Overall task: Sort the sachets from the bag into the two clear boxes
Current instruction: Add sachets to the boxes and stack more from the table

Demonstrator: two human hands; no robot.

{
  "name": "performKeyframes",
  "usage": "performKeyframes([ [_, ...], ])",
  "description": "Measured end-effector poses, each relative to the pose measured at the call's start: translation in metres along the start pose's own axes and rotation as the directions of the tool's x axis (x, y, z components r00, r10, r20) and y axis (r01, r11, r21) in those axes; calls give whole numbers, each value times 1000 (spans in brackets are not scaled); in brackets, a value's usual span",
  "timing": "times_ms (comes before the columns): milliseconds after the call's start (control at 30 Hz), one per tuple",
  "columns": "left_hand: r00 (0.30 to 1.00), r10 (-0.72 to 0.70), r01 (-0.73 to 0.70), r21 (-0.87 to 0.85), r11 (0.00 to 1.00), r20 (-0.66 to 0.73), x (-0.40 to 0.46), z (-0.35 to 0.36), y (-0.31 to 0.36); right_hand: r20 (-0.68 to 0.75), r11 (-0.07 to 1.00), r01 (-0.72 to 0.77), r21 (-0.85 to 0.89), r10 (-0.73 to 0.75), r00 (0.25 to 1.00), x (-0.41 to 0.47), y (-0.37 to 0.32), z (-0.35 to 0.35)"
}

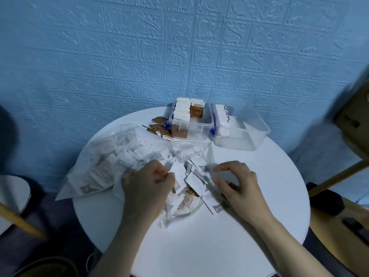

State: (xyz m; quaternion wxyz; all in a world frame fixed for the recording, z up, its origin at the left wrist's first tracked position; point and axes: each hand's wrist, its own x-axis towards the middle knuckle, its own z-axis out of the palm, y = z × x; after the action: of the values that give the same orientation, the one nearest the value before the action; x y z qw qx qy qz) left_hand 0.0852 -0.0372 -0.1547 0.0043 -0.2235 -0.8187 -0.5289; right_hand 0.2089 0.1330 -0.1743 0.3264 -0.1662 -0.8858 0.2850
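Head view: left hand (148, 181) pinches a white sachet (177, 169); right hand (237, 185) hovers, fingers curled, empty. Between them lies the sachet pile (194, 188); the bag (111, 158) sprawls beyond the left hand. Two clear boxes, blue-latched (190, 120) and plain (241, 128), stand far ahead; one brown sachet (196, 110) reads "otaku".

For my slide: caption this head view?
Both hands pick through loose sachets beside two clear boxes.

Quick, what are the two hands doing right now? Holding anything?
Left hand: fingers curled, pinching a white sachet from the pile.
Right hand: fingers curled over the pile of sachets; whether it holds one cannot be told.
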Motion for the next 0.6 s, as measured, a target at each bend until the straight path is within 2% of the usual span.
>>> performKeyframes([
  [100,999,13,-16,-78,997,-33,-2,1,-3,158,993,41,-112,-23,987,18,-8,-1],
  [167,995,79,-83,-63,995,-68,-4,4,-3,304,973,44,-226,27,952,30,-11,0],
  [233,986,153,-154,-19,988,-70,-9,5,-6,383,959,36,-280,78,920,38,-11,1],
  [300,980,195,-194,25,981,-48,-12,4,-10,394,963,6,-268,104,913,44,-10,2],
  [400,983,178,-178,8,984,-49,-14,1,-10,377,978,4,-210,77,923,44,-9,3],
  [500,985,135,-142,-57,988,-111,-14,-3,-9,311,977,93,-192,-29,950,37,-10,3],
  [600,973,115,-149,-165,975,-198,-15,-6,-10,266,971,128,-202,-71,961,27,-10,3],
])
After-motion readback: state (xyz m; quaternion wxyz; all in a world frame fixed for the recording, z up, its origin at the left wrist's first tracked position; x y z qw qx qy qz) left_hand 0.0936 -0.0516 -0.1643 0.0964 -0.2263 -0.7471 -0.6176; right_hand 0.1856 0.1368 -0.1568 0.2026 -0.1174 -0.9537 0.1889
